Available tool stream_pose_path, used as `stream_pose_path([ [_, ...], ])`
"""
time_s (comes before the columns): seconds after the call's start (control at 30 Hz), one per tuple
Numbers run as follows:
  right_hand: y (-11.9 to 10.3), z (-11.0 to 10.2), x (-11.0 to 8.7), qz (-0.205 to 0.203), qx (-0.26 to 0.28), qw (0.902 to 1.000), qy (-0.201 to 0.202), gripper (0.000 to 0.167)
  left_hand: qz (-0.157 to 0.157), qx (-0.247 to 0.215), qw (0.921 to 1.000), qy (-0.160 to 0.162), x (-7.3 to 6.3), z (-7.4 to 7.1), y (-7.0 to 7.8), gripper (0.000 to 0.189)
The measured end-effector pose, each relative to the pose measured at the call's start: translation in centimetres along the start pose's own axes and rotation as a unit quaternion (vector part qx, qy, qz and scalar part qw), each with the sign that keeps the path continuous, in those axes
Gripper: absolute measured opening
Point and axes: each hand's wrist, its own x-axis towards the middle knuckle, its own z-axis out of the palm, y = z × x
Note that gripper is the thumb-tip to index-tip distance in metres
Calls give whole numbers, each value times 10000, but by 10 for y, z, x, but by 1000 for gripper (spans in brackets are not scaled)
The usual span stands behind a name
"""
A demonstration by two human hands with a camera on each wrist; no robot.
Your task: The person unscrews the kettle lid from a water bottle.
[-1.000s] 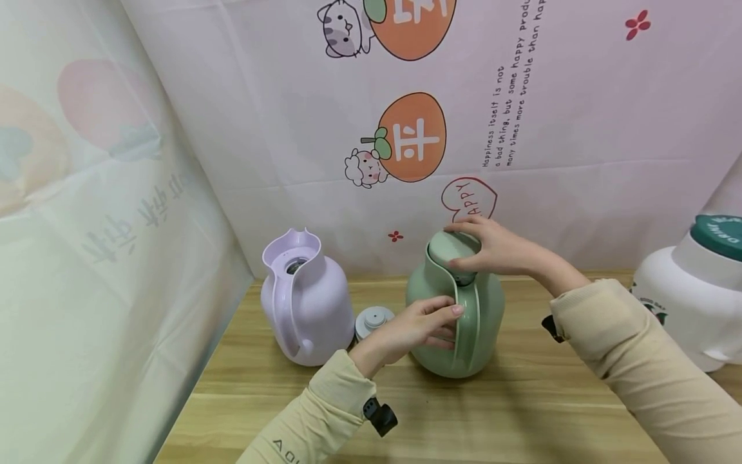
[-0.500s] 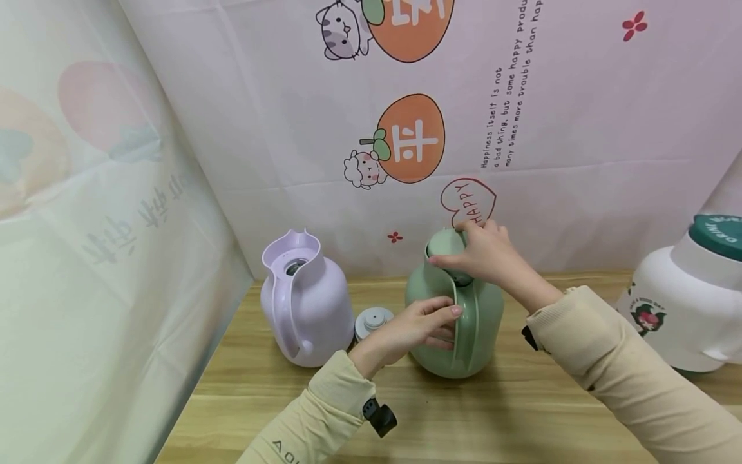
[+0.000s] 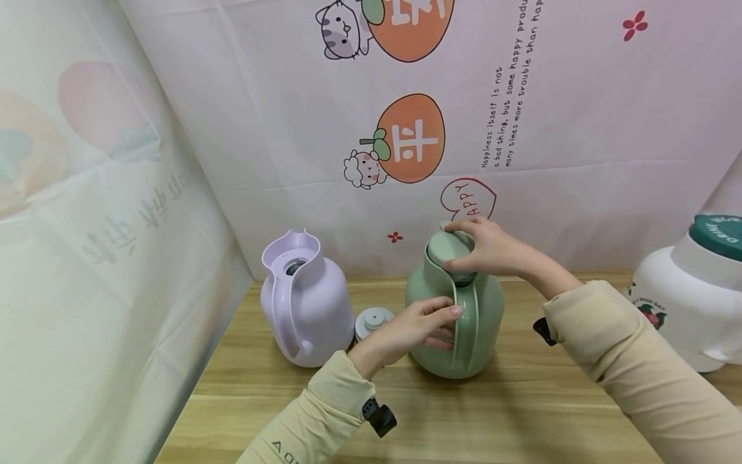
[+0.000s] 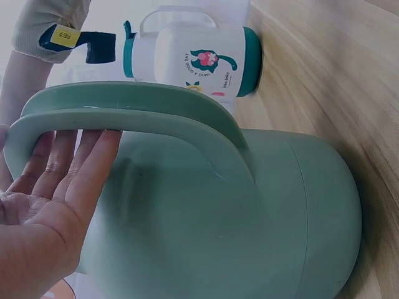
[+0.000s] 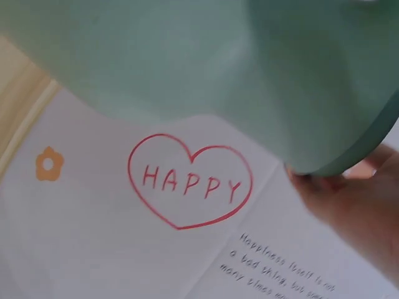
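A green thermos jug (image 3: 426, 348) stands upright on the table, its handle (image 3: 466, 335) facing me. My left hand (image 3: 414, 328) holds that handle; in the left wrist view its fingers reach up to the handle's inner side and the thumb is mostly cut off. Thumb and fingers of my right hand (image 3: 493, 248) grip the round green lid (image 3: 447, 248), which sits in the jug's mouth. A dark gap shows below the lid beside the handle. In the right wrist view the jug's rim (image 5: 349, 159) covers part of the right hand.
A lilac jug (image 3: 324, 309) without a lid stands on the left, with a grey stopper (image 3: 371, 319) beside it. At the right is a white jug with a green top (image 3: 719, 235). A printed cloth (image 3: 290, 129) hangs close behind, above the wooden table (image 3: 452, 425).
My right hand swung left over the lid and then turned back right, still gripping it. The left hand and the green jug have stayed in place.
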Motion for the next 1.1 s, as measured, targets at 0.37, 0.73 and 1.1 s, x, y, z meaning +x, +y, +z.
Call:
stream_pose_path([
  [0.37,4,-2,-4,9,314,9991,-297,76,30,30,10000,-11,0,1,0,34],
  [0.73,-23,9,-1,872,-619,9931,475,91,3,9,10000,-14,0,-1,-1,37],
  [1.1,-11,4,5,343,-397,9984,226,77,-19,18,10000,-31,0,-2,-1,37],
])
